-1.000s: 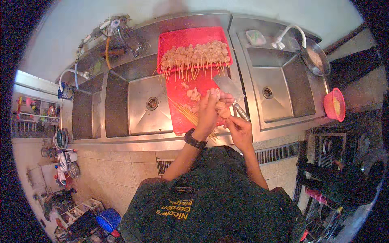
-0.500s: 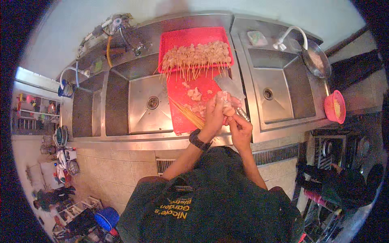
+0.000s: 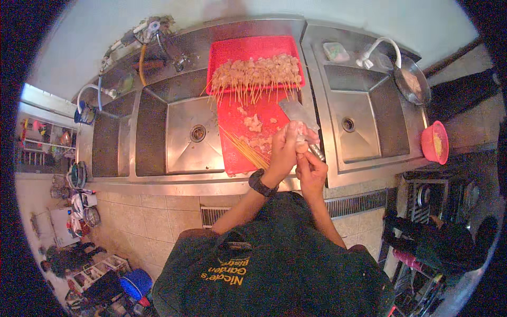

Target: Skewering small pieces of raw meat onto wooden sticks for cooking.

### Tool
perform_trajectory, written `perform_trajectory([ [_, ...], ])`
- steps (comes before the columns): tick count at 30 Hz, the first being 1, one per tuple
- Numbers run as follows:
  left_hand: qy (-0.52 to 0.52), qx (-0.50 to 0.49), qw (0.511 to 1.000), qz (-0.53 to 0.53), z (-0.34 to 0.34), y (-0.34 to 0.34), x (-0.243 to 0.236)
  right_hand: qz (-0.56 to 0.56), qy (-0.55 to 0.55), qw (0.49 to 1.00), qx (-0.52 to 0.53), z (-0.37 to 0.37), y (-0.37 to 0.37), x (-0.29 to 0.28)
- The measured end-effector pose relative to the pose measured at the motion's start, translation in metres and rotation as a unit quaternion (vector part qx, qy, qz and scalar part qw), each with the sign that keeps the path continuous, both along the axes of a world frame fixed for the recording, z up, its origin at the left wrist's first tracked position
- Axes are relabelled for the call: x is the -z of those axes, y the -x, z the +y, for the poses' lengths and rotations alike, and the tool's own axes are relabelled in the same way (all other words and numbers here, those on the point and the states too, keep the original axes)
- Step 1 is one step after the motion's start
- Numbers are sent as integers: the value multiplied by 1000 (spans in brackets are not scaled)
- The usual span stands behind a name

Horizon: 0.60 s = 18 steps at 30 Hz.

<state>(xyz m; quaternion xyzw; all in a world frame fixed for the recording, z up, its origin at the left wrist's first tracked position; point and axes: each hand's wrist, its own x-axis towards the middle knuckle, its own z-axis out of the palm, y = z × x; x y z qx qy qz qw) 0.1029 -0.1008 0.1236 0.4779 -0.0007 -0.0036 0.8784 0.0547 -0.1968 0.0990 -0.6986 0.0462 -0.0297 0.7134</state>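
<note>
My left hand (image 3: 285, 145) closes round raw meat pieces (image 3: 301, 135) above the near right part of a red cutting board (image 3: 235, 119). Just below it, the fingers of my right hand (image 3: 312, 173) pinch together against the meat's near end; whatever thin thing they hold is hidden. A cleaver (image 3: 297, 112) lies at the board's right edge, its metal handle partly behind my hands. Loose bamboo skewers (image 3: 244, 149) lie slantwise on the board left of my left hand. Meat scraps (image 3: 253, 123) are scattered there. Beyond, a red tray (image 3: 253, 46) holds many meat skewers (image 3: 259, 73), sticks toward me.
Steel sinks flank the board: a left basin (image 3: 195, 142) and a right basin (image 3: 359, 124). A pan (image 3: 413, 82) and a pink basket (image 3: 434, 142) stand at the far right. A clear container (image 3: 336, 52) sits behind the right basin. Another person (image 3: 438, 238) is at right.
Both hands stay together over the board with the meat. My right fingers have shifted slightly against its near end. The view has moved a little; the tray and cleaver lie as before.
</note>
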Motion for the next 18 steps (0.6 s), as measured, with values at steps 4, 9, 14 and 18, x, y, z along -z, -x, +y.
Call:
perform_trajectory([
  [4, 94, 12, 995, 18, 12, -8, -4, 33, 27, 999, -32, 1, -5, -18],
  [9, -15, 13, 1000, 21, 24, -6, 0, 79, -46, 994, -53, 0, -7, -8],
  [14, -47, 18, 997, 54, 31, -3, 1, 87, -27, 995, -50, 1, -7, 5],
  [18, -50, 3, 997, 64, 33, -2, -2, 105, -40, 993, -40, 7, -6, -4],
])
